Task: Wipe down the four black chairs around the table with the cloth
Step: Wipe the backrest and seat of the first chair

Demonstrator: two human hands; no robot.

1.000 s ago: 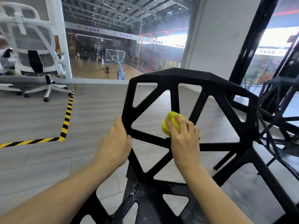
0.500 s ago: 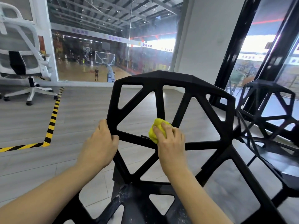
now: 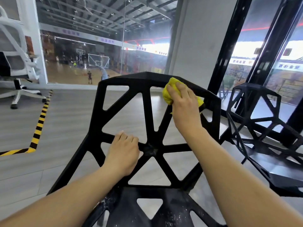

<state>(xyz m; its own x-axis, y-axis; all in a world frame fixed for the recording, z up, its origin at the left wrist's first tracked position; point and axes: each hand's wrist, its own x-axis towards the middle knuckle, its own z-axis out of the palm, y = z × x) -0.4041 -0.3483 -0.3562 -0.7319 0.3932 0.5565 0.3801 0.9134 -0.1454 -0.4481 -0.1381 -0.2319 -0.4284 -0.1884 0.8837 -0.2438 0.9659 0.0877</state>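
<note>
I'm looking down at a black plastic chair with an open lattice of angular struts [image 3: 148,112], its backrest facing me and filling the middle of the view. The right hand [image 3: 184,105] presses a crumpled yellow cloth [image 3: 168,90] against the top rail of the backrest, right of centre; the fingers lie close together, curled over the cloth, which bulges out above and left of the knuckles. The left hand [image 3: 123,153] grips a lower horizontal strut, just left of the hub where the struts meet, fingers bunched tight over the bar, thumb hidden from me. At the bottom of the view the seat carries pale specks and smears along its left edge.

Room now: pale grey wood-look plank floor [image 3: 65,115] under everything, with a yellow-and-black striped hazard tape line [image 3: 39,126] running down it and turning a corner on the left. A white mesh office chair on castors [image 3: 14,63] stands at the far left. Straight ahead, a large glass wall [image 3: 105,54] looks onto an indoor basketball court. To the right, a second black lattice chair [image 3: 255,112] sits just beside the first, near tall black window frames [image 3: 226,46].
</note>
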